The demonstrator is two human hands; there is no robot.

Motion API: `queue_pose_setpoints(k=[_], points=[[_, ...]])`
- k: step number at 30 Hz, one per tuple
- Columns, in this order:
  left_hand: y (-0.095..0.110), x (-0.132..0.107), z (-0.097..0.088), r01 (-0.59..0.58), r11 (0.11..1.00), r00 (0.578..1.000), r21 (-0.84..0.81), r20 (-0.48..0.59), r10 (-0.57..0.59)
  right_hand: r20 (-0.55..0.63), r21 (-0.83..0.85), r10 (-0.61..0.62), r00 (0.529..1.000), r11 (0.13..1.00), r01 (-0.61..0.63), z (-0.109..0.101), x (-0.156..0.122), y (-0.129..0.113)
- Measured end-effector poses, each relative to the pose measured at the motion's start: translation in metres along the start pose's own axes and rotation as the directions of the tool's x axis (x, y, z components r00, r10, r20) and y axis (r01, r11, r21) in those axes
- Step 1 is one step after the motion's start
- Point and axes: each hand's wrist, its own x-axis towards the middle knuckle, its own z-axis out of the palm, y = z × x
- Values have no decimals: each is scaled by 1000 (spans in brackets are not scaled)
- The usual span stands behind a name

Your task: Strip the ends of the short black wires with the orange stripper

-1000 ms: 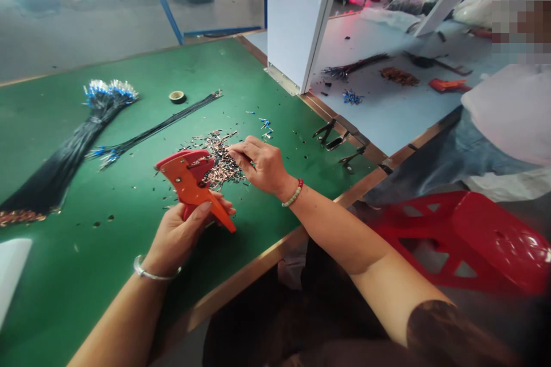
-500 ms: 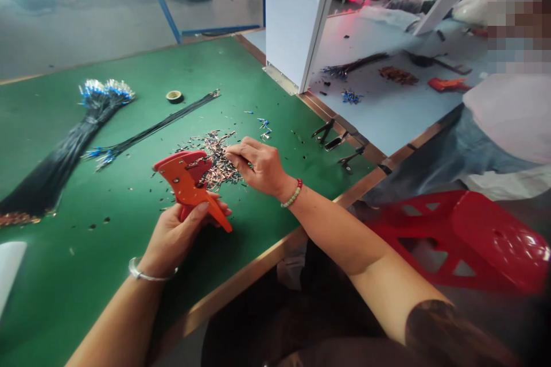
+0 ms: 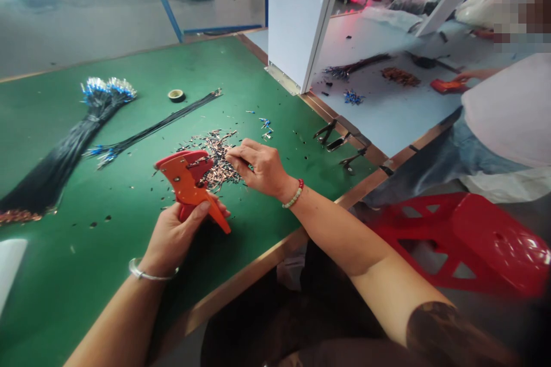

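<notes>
My left hand is wrapped around the handles of an orange and red wire stripper, its head tilted up and to the left. My right hand is pinched closed just right of the stripper's jaws; whatever lies between its fingertips is too small to make out. Behind and beneath both hands spreads a pile of short black and copper-coloured wire scraps. Several blue-ended terminals lie a little beyond my right hand.
On the green table, a big bundle of black wires, a thinner wire bundle and a tape roll lie left. Pliers-like tools sit near a white post. A co-worker's hand and a red stool are right.
The co-worker's hand has come onto the orange tool at the right-hand table. My own hands and the wire stripper keep nearly the same pose; the view has shifted slightly.
</notes>
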Motion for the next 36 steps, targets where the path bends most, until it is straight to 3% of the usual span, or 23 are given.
queue_pose_setpoints(k=[5, 16, 23, 36], points=[[5, -1, 0, -41, 988, 997, 149, -53, 49, 6, -4, 6, 1000, 1000, -5, -1, 0, -2], [12, -4, 10, -77, 969, 987, 233, -119, 107, -8, -8, -6, 1000, 1000, 6, 1, 0, 1], [10, -5, 13, -32, 976, 979, 218, -191, 75, -12, -28, 24, 1000, 999, -24, -2, 1, -3], [5, -11, 13, 16, 938, 951, 347, -295, 94, -22, -8, 3, 1000, 1000, -3, -1, 0, -2]])
